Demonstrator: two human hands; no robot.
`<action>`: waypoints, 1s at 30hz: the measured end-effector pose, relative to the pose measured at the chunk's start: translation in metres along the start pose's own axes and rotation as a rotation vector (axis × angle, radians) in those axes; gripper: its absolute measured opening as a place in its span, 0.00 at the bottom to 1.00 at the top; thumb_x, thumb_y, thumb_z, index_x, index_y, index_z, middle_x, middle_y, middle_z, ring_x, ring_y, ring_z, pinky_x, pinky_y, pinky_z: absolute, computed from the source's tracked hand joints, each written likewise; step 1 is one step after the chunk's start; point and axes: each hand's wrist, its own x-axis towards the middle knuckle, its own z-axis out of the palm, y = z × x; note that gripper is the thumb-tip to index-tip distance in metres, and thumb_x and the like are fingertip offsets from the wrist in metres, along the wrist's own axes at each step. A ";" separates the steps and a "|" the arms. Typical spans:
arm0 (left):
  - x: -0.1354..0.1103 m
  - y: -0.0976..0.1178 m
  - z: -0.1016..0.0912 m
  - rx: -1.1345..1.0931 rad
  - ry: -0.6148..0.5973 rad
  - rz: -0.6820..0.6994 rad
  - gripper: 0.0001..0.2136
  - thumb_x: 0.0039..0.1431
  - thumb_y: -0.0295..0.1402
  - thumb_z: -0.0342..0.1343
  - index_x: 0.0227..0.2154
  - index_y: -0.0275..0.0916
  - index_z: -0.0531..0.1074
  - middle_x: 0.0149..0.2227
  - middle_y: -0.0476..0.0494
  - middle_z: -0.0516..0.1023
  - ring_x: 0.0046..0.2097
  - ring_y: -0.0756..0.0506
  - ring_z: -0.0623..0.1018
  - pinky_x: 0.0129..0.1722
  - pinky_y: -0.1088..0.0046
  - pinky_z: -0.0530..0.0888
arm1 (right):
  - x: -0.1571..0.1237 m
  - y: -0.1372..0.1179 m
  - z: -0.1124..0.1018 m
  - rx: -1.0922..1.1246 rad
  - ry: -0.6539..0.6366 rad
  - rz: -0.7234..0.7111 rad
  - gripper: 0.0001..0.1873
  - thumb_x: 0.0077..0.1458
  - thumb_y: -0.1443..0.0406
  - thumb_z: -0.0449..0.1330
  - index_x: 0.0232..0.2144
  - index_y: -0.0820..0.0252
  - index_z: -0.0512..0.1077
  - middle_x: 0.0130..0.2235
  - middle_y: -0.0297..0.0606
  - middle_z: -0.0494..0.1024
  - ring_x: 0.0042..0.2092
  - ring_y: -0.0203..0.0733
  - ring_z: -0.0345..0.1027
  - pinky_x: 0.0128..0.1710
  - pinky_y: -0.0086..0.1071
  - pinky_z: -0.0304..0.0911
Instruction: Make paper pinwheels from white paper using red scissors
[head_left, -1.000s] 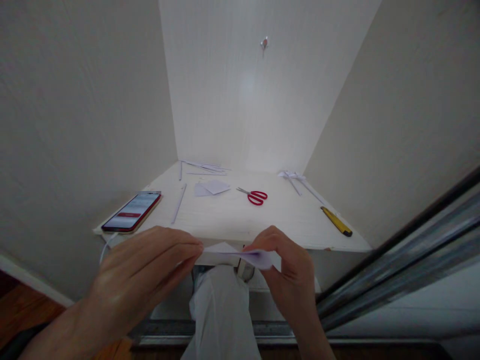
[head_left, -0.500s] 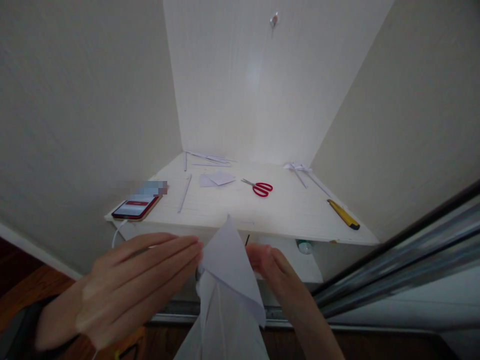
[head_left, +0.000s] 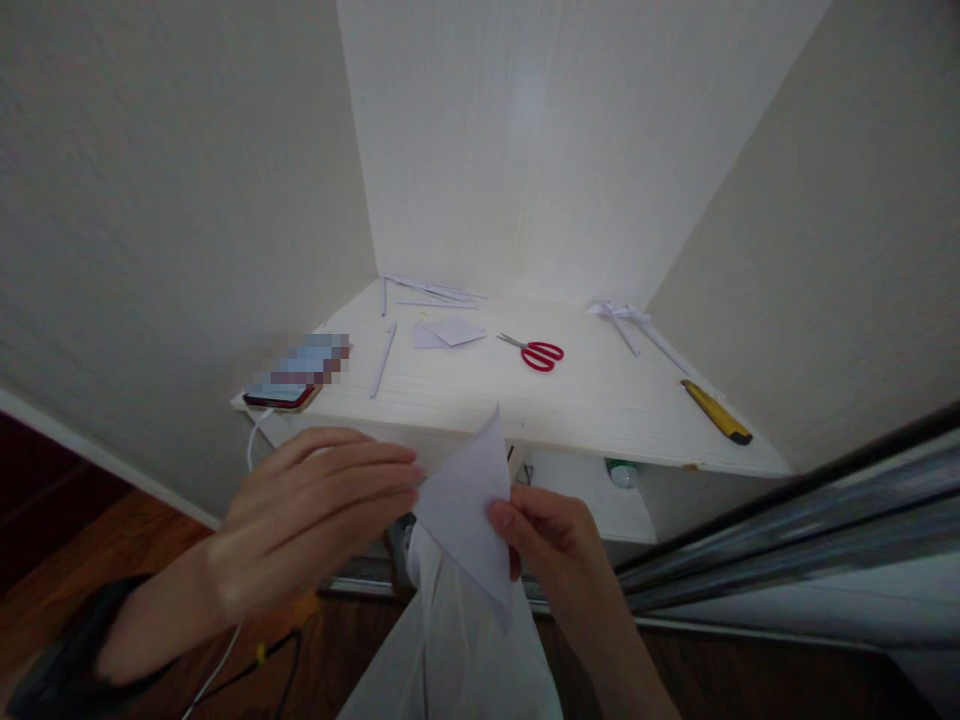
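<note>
Between my hands is a piece of white paper (head_left: 469, 500) folded to a pointed, roughly triangular shape, its tip up, over my lap. My right hand (head_left: 551, 530) pinches its right edge, thumb on the near face. My left hand (head_left: 322, 510) has its fingers straight and together, with the fingertips at the paper's left corner; its thumb is hidden. On the white shelf (head_left: 450, 400) ahead lie red-handled scissors (head_left: 536, 352), flat paper pieces (head_left: 454, 332) and a single thin paper strip (head_left: 383, 362).
More thin paper strips (head_left: 435, 291) lie at the shelf's back left, and twisted paper (head_left: 619, 312) at the back right. A yellow utility knife (head_left: 714, 411) lies near the right edge. A phone (head_left: 300, 372) with a white cable (head_left: 251, 440) lies at left. Walls enclose the shelf.
My right hand has come round from behind the paper's edge and now shows its thumb on the front. The paper has turned and tilted. The view has shifted slightly.
</note>
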 end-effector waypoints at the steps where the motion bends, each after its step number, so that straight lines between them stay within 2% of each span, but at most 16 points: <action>1: 0.006 0.001 0.000 -0.054 0.038 -0.018 0.12 0.57 0.24 0.59 0.40 0.47 0.79 0.43 0.52 0.84 0.45 0.48 0.81 0.51 0.75 0.75 | -0.001 0.000 0.001 -0.040 0.032 -0.015 0.20 0.57 0.59 0.57 0.15 0.59 0.65 0.17 0.30 0.63 0.23 0.34 0.57 0.22 0.27 0.49; 3: 0.016 0.003 0.000 -0.141 0.125 -0.197 0.08 0.57 0.28 0.61 0.38 0.45 0.78 0.42 0.49 0.84 0.45 0.47 0.81 0.50 0.74 0.76 | -0.001 0.000 0.002 -0.086 0.089 -0.049 0.20 0.57 0.59 0.57 0.16 0.59 0.64 0.17 0.29 0.63 0.23 0.34 0.57 0.22 0.27 0.49; 5: 0.023 0.004 0.000 -0.247 0.107 -0.399 0.05 0.55 0.31 0.62 0.35 0.46 0.79 0.38 0.51 0.84 0.41 0.47 0.82 0.45 0.75 0.77 | -0.001 0.003 0.004 -0.113 0.135 -0.097 0.20 0.58 0.58 0.57 0.16 0.59 0.64 0.17 0.28 0.63 0.22 0.33 0.57 0.23 0.27 0.49; 8: 0.023 0.005 0.004 -0.515 -0.069 -0.675 0.06 0.53 0.31 0.62 0.33 0.47 0.80 0.36 0.50 0.85 0.38 0.46 0.83 0.41 0.74 0.78 | -0.002 0.009 0.007 -0.140 0.167 -0.174 0.21 0.59 0.59 0.57 0.16 0.59 0.64 0.18 0.28 0.63 0.22 0.33 0.57 0.23 0.27 0.50; 11: 0.019 0.007 0.009 -0.825 -0.179 -0.854 0.07 0.52 0.30 0.61 0.33 0.46 0.80 0.35 0.48 0.85 0.37 0.45 0.84 0.38 0.72 0.79 | -0.004 0.017 0.012 -0.162 0.231 -0.221 0.21 0.60 0.59 0.56 0.16 0.59 0.64 0.17 0.28 0.63 0.22 0.32 0.58 0.22 0.26 0.50; 14: 0.015 0.012 0.015 -0.907 -0.080 -0.926 0.05 0.49 0.30 0.63 0.31 0.45 0.81 0.32 0.48 0.84 0.34 0.46 0.83 0.35 0.74 0.79 | -0.007 0.022 0.020 -0.197 0.305 -0.284 0.20 0.61 0.61 0.56 0.17 0.59 0.64 0.17 0.27 0.63 0.21 0.31 0.58 0.21 0.25 0.50; 17: 0.013 0.019 0.021 -0.917 0.061 -0.980 0.02 0.48 0.29 0.65 0.26 0.44 0.80 0.26 0.51 0.81 0.28 0.51 0.80 0.28 0.81 0.75 | -0.013 0.023 0.029 -0.244 0.329 -0.368 0.19 0.60 0.65 0.56 0.17 0.59 0.62 0.18 0.26 0.63 0.21 0.30 0.57 0.20 0.24 0.51; 20: 0.010 0.026 0.025 -0.975 0.159 -1.020 0.05 0.47 0.26 0.64 0.22 0.44 0.80 0.22 0.54 0.80 0.24 0.54 0.77 0.25 0.85 0.72 | -0.018 0.023 0.036 -0.254 0.339 -0.428 0.18 0.59 0.68 0.56 0.18 0.58 0.60 0.19 0.25 0.60 0.21 0.29 0.53 0.19 0.24 0.48; 24: 0.004 0.029 0.029 -1.041 0.228 -1.093 0.07 0.45 0.24 0.64 0.21 0.44 0.80 0.21 0.55 0.79 0.22 0.55 0.75 0.23 0.87 0.71 | -0.021 0.024 0.040 -0.234 0.339 -0.438 0.18 0.58 0.70 0.56 0.18 0.57 0.59 0.19 0.25 0.56 0.20 0.30 0.49 0.18 0.25 0.44; 27: 0.003 0.029 0.033 -1.025 0.256 -1.116 0.07 0.45 0.25 0.64 0.19 0.43 0.79 0.19 0.55 0.77 0.21 0.56 0.74 0.22 0.87 0.70 | -0.022 0.027 0.043 -0.205 0.342 -0.421 0.17 0.58 0.69 0.56 0.18 0.57 0.61 0.19 0.25 0.59 0.21 0.31 0.51 0.19 0.25 0.45; 30: 0.006 0.028 0.037 -0.972 0.344 -1.102 0.07 0.44 0.24 0.64 0.18 0.43 0.79 0.19 0.55 0.77 0.22 0.55 0.74 0.22 0.87 0.69 | -0.021 0.030 0.048 -0.159 0.357 -0.382 0.17 0.59 0.69 0.56 0.18 0.57 0.63 0.19 0.26 0.61 0.21 0.31 0.54 0.20 0.26 0.48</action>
